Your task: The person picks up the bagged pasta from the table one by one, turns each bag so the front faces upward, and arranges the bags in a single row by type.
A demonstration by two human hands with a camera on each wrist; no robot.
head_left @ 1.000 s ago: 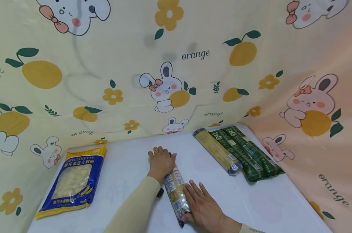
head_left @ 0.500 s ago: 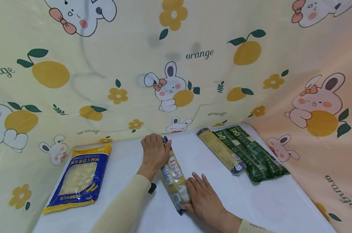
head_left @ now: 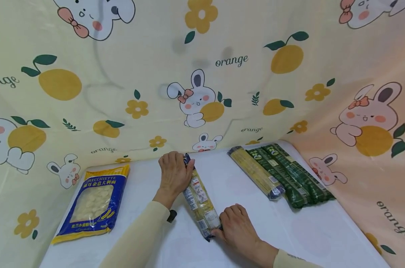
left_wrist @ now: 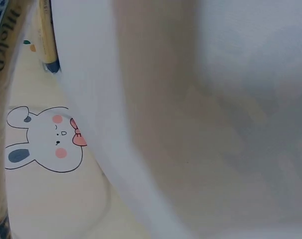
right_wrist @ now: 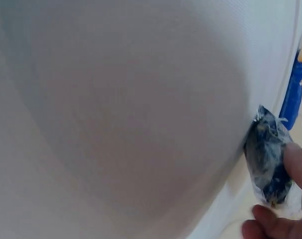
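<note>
A long, clear-wrapped pack of spaghetti (head_left: 200,199) with dark blue ends slants across the middle of the white table. My left hand (head_left: 176,173) grips its far end, thumb along the near side and fingers over the left side. At the other end my right hand (head_left: 240,229) holds the right edge, fingers curled and thumb at the dark tip. Along the left border of the left wrist view runs the printed side of the spaghetti pack (left_wrist: 0,114). In the right wrist view, the thumb lies against the crinkled end of the spaghetti pack (right_wrist: 268,154).
On the left lies a blue and yellow orecchiette bag (head_left: 91,203). Back right, another spaghetti pack (head_left: 256,173) lies beside two green noodle packs (head_left: 291,175), all parallel. A patterned curtain (head_left: 148,67) rises behind the white table (head_left: 276,238) and along its sides.
Both hands stay on the spaghetti pack, which has shifted slightly away and left. My right hand's fingers have gone from straight along its side to curled at its near end.
</note>
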